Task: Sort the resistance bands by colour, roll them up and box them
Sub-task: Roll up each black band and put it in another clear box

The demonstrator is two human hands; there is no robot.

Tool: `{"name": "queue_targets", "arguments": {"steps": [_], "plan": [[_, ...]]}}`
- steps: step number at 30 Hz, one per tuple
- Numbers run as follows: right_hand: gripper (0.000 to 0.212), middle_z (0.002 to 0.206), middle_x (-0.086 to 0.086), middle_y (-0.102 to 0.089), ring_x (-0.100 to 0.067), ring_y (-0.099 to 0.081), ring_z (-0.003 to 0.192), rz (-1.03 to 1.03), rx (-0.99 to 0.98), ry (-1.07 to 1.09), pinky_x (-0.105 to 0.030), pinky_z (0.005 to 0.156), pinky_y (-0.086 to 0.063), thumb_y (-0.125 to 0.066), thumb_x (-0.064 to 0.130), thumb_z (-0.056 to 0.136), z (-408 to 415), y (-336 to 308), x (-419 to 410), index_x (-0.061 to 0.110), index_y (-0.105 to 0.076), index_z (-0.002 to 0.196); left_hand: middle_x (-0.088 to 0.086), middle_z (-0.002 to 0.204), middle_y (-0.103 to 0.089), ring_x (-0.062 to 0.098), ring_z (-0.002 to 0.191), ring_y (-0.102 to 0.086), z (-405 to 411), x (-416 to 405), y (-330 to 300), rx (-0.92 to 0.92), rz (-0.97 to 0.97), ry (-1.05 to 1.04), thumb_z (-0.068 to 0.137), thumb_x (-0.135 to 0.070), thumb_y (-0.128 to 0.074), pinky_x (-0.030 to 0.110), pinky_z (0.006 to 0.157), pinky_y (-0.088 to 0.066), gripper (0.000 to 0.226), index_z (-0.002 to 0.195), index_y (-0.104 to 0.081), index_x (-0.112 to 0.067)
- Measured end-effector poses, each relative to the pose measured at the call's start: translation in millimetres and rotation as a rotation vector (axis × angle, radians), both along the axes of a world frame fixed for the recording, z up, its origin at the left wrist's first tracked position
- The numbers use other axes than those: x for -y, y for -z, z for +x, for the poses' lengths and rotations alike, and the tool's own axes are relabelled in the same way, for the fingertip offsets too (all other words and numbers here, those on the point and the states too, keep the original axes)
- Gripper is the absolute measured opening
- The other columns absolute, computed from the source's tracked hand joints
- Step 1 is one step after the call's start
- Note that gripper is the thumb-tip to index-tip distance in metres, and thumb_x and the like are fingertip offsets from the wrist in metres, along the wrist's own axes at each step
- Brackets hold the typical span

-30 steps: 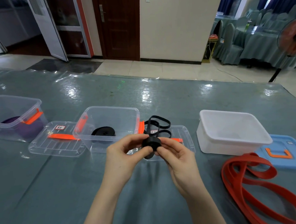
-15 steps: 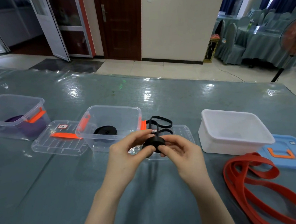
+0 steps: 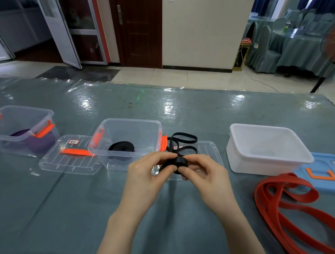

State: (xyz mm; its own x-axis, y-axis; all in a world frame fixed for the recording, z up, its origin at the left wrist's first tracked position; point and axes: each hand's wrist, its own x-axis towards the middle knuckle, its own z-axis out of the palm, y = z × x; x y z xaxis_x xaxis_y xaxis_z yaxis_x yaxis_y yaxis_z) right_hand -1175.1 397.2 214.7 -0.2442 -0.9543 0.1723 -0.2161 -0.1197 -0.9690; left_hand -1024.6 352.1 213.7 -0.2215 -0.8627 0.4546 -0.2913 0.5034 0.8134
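Observation:
Both hands hold a black resistance band (image 3: pixel 179 162) partly wound into a tight roll above the table. My left hand (image 3: pixel 146 179) pinches the roll from the left and my right hand (image 3: pixel 207 175) pinches it from the right. The band's loose loops (image 3: pixel 183 143) trail back over a clear lid (image 3: pixel 211 153). A finished black roll (image 3: pixel 121 147) lies inside the middle clear box (image 3: pixel 127 127). Purple bands (image 3: pixel 40 144) sit in the left clear box (image 3: pixel 19 118). Red bands (image 3: pixel 297 213) lie loose at the right front.
A white opaque box (image 3: pixel 270 159) stands right of my hands, with a blue lid (image 3: pixel 326 176) beside it. Another clear lid with an orange handle (image 3: pixel 70 158) lies between the two clear boxes. Grey cloth under clear plastic covers the table (image 3: pixel 50 212).
The roll has stayed between my fingertips while both hands turned it slightly, taking up a little more band. The loose loops have shifted little.

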Motion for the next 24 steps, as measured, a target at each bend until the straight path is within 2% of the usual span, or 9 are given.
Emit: {"name": "queue_targets", "arguments": {"steps": [4, 7, 9, 12, 14, 16, 21, 24], "plan": [[0.015, 0.083, -0.006, -0.076, -0.019, -0.072, 0.073, 0.035, 0.33, -0.013, -0.02, 0.069, -0.054, -0.065, -0.002, 0.087, 4.2, -1.1, 0.4, 0.008, -0.07, 0.097, -0.011, 0.096, -0.074, 0.005, 0.096, -0.069, -2.0, -0.3, -2.0, -0.161, 0.237, 0.054, 0.077, 0.0, -0.074, 0.017, 0.087, -0.05, 0.033, 0.102, -0.072, -0.022], [0.016, 0.084, -0.012, -0.075, -0.022, -0.073, 0.076, 0.061, 0.398, -0.011, -0.025, 0.073, -0.057, -0.065, -0.003, 0.086, 5.4, 4.1, 2.0, 0.007, -0.07, 0.099, -0.009, 0.09, -0.075, 0.007, 0.091, -0.07, -1.0, 1.5, -1.5, -0.189, 0.265, 0.038, 0.078, 0.003, -0.073, 0.018, 0.084, -0.052, 0.029, 0.095, -0.073, -0.02], [0.021, 0.088, -0.011, -0.074, -0.019, -0.071, 0.078, 0.062, 0.323, -0.013, -0.024, 0.07, -0.055, -0.068, -0.002, 0.084, 2.8, 5.1, 2.3, 0.012, -0.071, 0.099, -0.012, 0.088, -0.074, 0.006, 0.09, -0.07, -0.5, 1.3, -0.4, -0.127, 0.203, 0.019, 0.078, 0.003, -0.073, 0.018, 0.083, -0.052, 0.028, 0.092, -0.073, -0.022], [0.031, 0.097, 0.002, -0.069, -0.014, -0.064, 0.081, 0.012, -0.013, 0.005, -0.022, 0.068, -0.053, -0.075, 0.005, 0.08, -5.3, 6.0, 4.8, 0.026, -0.072, 0.103, -0.015, 0.089, -0.072, 0.003, 0.087, -0.067, 0.0, 1.7, 2.6, 0.031, -0.004, 0.001, 0.077, 0.001, -0.075, 0.014, 0.081, -0.049, 0.027, 0.094, -0.074, -0.02], [0.029, 0.091, 0.008, -0.068, -0.014, -0.062, 0.079, -0.012, -0.157, 0.008, -0.022, 0.069, -0.052, -0.076, 0.009, 0.079, -7.9, 5.1, 6.4, 0.032, -0.072, 0.096, -0.013, 0.091, -0.071, 0.002, 0.086, -0.066, -0.5, 3.0, 3.4, 0.111, -0.122, 0.003, 0.077, -0.001, -0.075, 0.015, 0.078, -0.049, 0.024, 0.097, -0.074, -0.016], [0.026, 0.086, 0.007, -0.069, -0.015, -0.063, 0.077, -0.028, -0.184, 0.033, -0.023, 0.07, -0.053, -0.076, 0.01, 0.079, -7.1, 3.2, 6.2, 0.033, -0.07, 0.09, -0.012, 0.092, -0.07, 0.003, 0.086, -0.066, -3.2, 2.7, 1.3, 0.119, -0.17, -0.008, 0.078, 0.0, -0.075, 0.014, 0.078, -0.048, 0.025, 0.098, -0.074, -0.015], [0.013, 0.085, -0.008, -0.072, -0.02, -0.069, 0.073, -0.024, 0.214, 0.037, -0.021, 0.069, -0.053, -0.072, 0.002, 0.082, -3.3, -2.4, 4.3, 0.011, -0.071, 0.091, -0.011, 0.104, -0.072, 0.004, 0.104, -0.066, -6.3, 3.4, -3.0, -0.132, 0.151, 0.03, 0.075, -0.003, -0.078, 0.015, 0.091, -0.048, 0.039, 0.109, -0.071, -0.021], [0.012, 0.085, -0.011, -0.074, -0.022, -0.069, 0.07, -0.008, 0.341, 0.008, -0.023, 0.07, -0.054, -0.069, 0.0, 0.084, -1.7, -5.1, 5.0, 0.008, -0.069, 0.093, -0.006, 0.094, -0.074, 0.008, 0.096, -0.069, -6.2, 3.3, -3.7, -0.221, 0.245, 0.037, 0.075, 0.001, -0.076, 0.015, 0.085, -0.05, 0.03, 0.099, -0.073, -0.017]]}}
